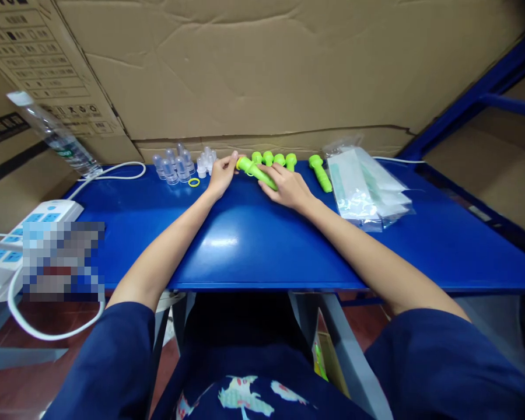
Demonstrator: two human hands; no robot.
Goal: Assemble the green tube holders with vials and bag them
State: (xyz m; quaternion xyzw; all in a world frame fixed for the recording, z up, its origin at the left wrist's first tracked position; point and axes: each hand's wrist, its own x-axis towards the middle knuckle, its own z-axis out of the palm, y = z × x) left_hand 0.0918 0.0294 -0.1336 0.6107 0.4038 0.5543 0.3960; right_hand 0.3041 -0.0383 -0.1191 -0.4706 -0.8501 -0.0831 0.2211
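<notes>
A lime-green, flashlight-shaped plastic piece (251, 169) lies tilted between my hands over the blue table (262, 245). My right hand (286, 184) is closed round its lower body. At the other end, the fingers of my left hand (223, 175) pinch the yellow ring (239, 163) at its head. Behind my right hand stand several matching green pieces (279, 160), and another green piece (320, 173) lies on its side to the right. Left of my left hand are several clear plastic domes (170, 169), smaller clear parts (206, 160) and a loose yellow ring (194, 182).
Clear plastic bags with white sheets (363, 186) lie on the right. A water bottle (56, 137) leans at the back left. A white power strip (48, 213) with cables sits at the left edge, beside a blurred-out patch. Cardboard (262, 70) walls the back.
</notes>
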